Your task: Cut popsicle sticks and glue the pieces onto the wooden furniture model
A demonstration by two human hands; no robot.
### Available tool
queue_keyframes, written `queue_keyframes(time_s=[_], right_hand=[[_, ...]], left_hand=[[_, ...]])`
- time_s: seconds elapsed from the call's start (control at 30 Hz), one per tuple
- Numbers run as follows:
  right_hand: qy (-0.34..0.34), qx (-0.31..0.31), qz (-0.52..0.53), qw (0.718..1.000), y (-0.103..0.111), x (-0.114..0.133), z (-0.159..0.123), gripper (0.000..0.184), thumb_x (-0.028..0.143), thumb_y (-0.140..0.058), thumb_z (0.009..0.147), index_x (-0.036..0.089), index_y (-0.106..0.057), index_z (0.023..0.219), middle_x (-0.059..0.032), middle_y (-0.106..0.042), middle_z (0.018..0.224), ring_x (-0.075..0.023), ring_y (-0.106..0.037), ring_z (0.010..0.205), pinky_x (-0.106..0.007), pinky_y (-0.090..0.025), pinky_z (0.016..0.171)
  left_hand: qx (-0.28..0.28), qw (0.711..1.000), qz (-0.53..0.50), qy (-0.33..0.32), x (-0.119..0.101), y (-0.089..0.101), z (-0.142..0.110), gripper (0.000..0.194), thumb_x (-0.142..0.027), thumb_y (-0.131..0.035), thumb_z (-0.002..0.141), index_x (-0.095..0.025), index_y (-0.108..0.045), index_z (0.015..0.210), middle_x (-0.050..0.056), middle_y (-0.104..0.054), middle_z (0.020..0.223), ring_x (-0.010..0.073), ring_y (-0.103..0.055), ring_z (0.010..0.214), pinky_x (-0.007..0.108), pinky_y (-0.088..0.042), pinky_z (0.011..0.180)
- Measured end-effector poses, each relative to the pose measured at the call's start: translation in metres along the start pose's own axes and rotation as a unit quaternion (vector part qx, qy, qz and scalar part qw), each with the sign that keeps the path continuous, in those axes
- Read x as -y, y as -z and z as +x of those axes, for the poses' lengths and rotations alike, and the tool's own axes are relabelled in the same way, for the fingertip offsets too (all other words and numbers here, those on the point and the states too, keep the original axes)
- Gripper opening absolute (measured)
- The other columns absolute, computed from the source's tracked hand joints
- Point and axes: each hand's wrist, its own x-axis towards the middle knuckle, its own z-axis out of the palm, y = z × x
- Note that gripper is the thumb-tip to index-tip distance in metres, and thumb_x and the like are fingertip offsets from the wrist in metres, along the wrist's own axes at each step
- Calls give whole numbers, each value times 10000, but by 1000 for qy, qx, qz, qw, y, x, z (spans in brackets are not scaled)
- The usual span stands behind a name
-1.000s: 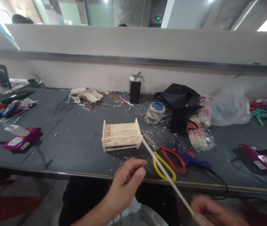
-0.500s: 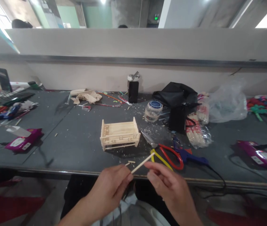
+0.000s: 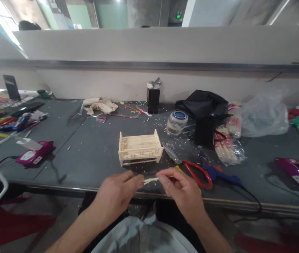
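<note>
Between my hands, just above the table's front edge, is a thin pale wooden stick (image 3: pixel 152 179). My left hand (image 3: pixel 119 189) is closed, its thumb and fingertips at the stick's left end. At the other end my right hand (image 3: pixel 182 189) pinches the stick between thumb and forefinger. Another short stick piece shows close under it, partly hidden. Just beyond the hands a small bed-like frame of wooden sticks (image 3: pixel 141 143) stands upright on the table, untouched by either hand. Red-handled scissors (image 3: pixel 198 174) lie to the right of it, near a blue glue gun (image 3: pixel 220 174).
A clear jar with a blue lid (image 3: pixel 177 123), a black bag (image 3: pixel 204 105) and packets of sticks (image 3: pixel 228 147) lie at the right. Purple power strips are at left (image 3: pixel 35 154) and right (image 3: pixel 296 172). A black phone (image 3: pixel 153 101) leans upright at the back.
My right hand has moved left and taken hold of the stick's free end. The stick has gone from slanted to nearly level. My view has shifted slightly.
</note>
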Motion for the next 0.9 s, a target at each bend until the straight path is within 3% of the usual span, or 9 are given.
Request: queue_keyframes(time_s=[0.13,0.27,0.33,0.47,0.53,0.6,0.67,0.73,0.9], right_hand=[[100,44,-221,969,37,-6,3,166,359,-575,873,247,-694,845,-6,-700,801,-160,-645,740,-256,-494,667],[242,78,-376,891,68,-13,9,204,269,-483,935,240,-670,859,0,-717,843,-158,-653,796,-281,-488,744],[301,38,-416,857,82,-13,14,229,257,-451,950,226,-660,859,-14,-710,859,-165,-642,814,-301,-483,766],[356,-87,-462,808,109,-13,26,204,316,-503,929,208,-665,867,-49,-683,831,-207,-602,815,-350,-478,770],[374,-105,-474,790,117,-13,32,185,295,-524,919,190,-668,869,-61,-676,819,-217,-594,820,-361,-477,776],[385,-99,-480,782,119,-15,37,166,263,-536,912,174,-670,867,-67,-676,824,-216,-592,820,-359,-478,777],[390,-87,-485,778,117,-17,41,173,253,-532,914,167,-675,866,-69,-678,831,-211,-589,813,-354,-478,771],[392,-86,-490,774,114,-18,44,185,251,-526,917,160,-680,869,-71,-679,830,-209,-587,812,-348,-478,764],[408,-100,-494,761,112,-19,48,174,234,-537,912,152,-682,862,-70,-681,820,-207,-586,812,-344,-477,772]], left_hand=[[5,1000,-23,14,7,1,-8,237,-217,-430,935,-215,-666,947,24,-638,739,138,-627,672,213,-493,626],[20,997,-47,63,10,1,-11,231,-227,-438,942,-203,-658,875,9,-635,736,126,-619,671,207,-478,615],[-24,994,-63,91,5,-4,-8,190,-240,-475,933,-200,-646,862,1,-642,741,121,-614,676,207,-468,613],[-170,974,-72,131,-6,-12,2,95,-204,-549,898,-197,-631,851,-10,-637,744,104,-585,660,202,-454,612],[-222,966,-43,124,-7,-7,10,70,-193,-577,879,-196,-634,920,8,-641,815,117,-587,720,224,-468,667],[-250,964,6,92,-5,3,21,168,-208,-617,851,-193,-623,1018,41,-649,947,157,-592,856,290,-472,798],[-214,974,46,58,1,14,34,257,-223,-634,834,-188,-604,1087,63,-649,1035,197,-572,960,359,-446,887],[-135,988,66,44,6,21,48,350,-232,-669,800,-183,-589,1138,72,-653,1086,238,-544,1037,402,-427,909],[24,993,105,43,10,25,71,336,-212,-670,778,-177,-624,1108,75,-669,1104,273,-541,1077,443,-394,909]])
